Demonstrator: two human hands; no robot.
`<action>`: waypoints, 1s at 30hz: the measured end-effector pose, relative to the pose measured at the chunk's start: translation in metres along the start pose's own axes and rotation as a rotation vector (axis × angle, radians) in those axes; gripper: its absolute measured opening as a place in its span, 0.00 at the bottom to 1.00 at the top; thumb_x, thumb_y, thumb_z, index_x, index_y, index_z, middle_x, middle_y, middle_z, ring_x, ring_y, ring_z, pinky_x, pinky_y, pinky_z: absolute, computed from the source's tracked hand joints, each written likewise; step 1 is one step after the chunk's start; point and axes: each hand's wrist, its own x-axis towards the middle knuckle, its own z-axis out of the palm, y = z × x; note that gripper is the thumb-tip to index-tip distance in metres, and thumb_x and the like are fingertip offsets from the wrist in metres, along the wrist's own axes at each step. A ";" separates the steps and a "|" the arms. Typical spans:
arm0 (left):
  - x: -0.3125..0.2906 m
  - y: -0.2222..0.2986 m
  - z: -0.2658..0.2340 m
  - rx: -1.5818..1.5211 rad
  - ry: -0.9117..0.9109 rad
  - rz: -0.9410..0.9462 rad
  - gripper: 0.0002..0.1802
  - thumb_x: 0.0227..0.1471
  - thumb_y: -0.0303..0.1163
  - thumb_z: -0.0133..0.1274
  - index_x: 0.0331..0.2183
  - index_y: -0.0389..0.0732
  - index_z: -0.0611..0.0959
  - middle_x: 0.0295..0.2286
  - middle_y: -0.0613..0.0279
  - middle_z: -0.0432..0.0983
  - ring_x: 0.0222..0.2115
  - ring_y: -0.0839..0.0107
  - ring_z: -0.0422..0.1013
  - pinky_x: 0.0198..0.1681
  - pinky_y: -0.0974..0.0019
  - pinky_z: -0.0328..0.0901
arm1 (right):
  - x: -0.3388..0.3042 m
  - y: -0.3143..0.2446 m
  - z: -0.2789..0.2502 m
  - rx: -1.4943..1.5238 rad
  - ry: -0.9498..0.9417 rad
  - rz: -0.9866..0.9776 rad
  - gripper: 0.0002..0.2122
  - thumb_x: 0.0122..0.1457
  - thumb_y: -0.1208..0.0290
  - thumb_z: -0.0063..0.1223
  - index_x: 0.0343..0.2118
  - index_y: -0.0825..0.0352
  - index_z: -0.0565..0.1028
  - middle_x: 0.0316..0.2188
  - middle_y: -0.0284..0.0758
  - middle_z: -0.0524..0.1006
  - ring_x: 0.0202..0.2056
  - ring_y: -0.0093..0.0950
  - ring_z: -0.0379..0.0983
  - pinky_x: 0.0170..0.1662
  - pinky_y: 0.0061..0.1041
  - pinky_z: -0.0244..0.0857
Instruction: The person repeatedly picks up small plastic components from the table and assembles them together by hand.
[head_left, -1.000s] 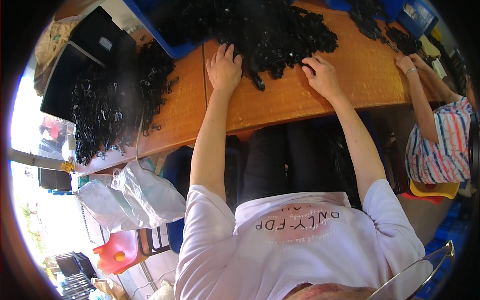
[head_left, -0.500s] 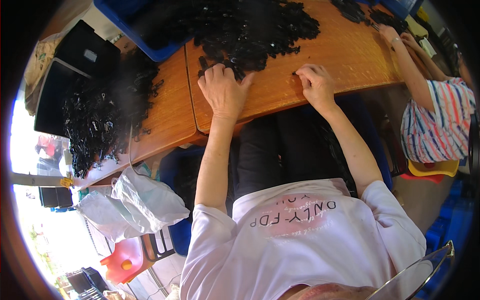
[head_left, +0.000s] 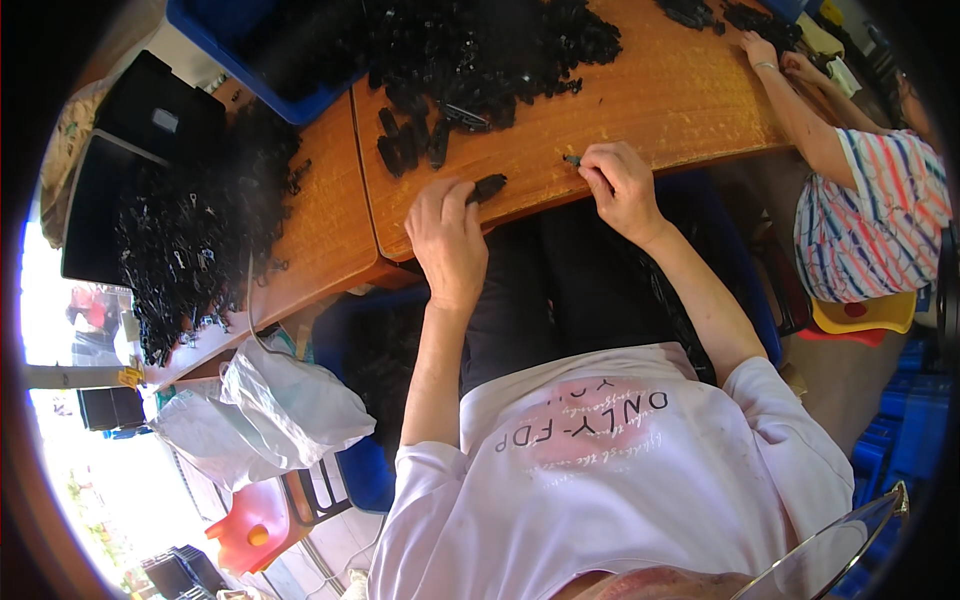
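Note:
My left hand (head_left: 446,238) is closed on an elongated black plastic piece (head_left: 489,187) over the front edge of the wooden table. To the right, my right hand (head_left: 622,192) pinches a small dark part (head_left: 572,160) between thumb and fingertips; its exact kind is too small to make out. Beyond my left hand, several loose black pieces (head_left: 397,150) lie close together. They border a large heap of similar black pieces (head_left: 480,60) on the wooden table (head_left: 660,110).
A blue bin (head_left: 290,108) with black pieces stands at the far left of the table. Further left lies a pile of black parts with metal bits (head_left: 190,220), beside black boxes (head_left: 85,220). A white bag (head_left: 290,410) hangs below. Another person's arm (head_left: 800,110) works at right.
My left hand has drawn back from the heap toward the table edge with a black piece now in it. The right hand stays pinched, shifted slightly; the view has tilted a little.

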 end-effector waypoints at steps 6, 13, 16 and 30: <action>-0.019 0.030 -0.021 -0.317 -0.126 -0.093 0.17 0.49 0.16 0.61 0.43 0.40 0.83 0.41 0.54 0.78 0.42 0.55 0.76 0.44 0.59 0.70 | 0.004 -0.060 -0.008 0.243 -0.042 0.060 0.07 0.56 0.80 0.64 0.36 0.66 0.77 0.34 0.36 0.80 0.33 0.37 0.76 0.35 0.32 0.71; -0.033 0.039 -0.029 -1.240 -0.203 -0.760 0.17 0.55 0.18 0.62 0.47 0.36 0.83 0.42 0.64 0.81 0.42 0.75 0.76 0.47 0.67 0.72 | 0.016 -0.090 -0.012 0.401 -0.152 -0.092 0.08 0.57 0.80 0.64 0.38 0.67 0.79 0.34 0.39 0.79 0.32 0.34 0.75 0.33 0.28 0.68; -0.042 0.038 -0.023 -1.553 -0.147 -0.898 0.21 0.56 0.19 0.63 0.52 0.37 0.81 0.42 0.66 0.81 0.43 0.77 0.76 0.49 0.68 0.71 | 0.014 -0.101 -0.011 0.429 -0.117 -0.054 0.08 0.56 0.81 0.65 0.38 0.68 0.79 0.34 0.39 0.79 0.32 0.35 0.75 0.34 0.28 0.69; -0.048 0.056 -0.020 -1.887 -0.041 -0.957 0.22 0.64 0.28 0.56 0.59 0.41 0.77 0.56 0.57 0.76 0.58 0.64 0.70 0.62 0.60 0.65 | 0.005 -0.116 -0.004 0.267 -0.107 -0.131 0.12 0.48 0.83 0.66 0.36 0.68 0.78 0.33 0.37 0.78 0.30 0.38 0.75 0.31 0.32 0.71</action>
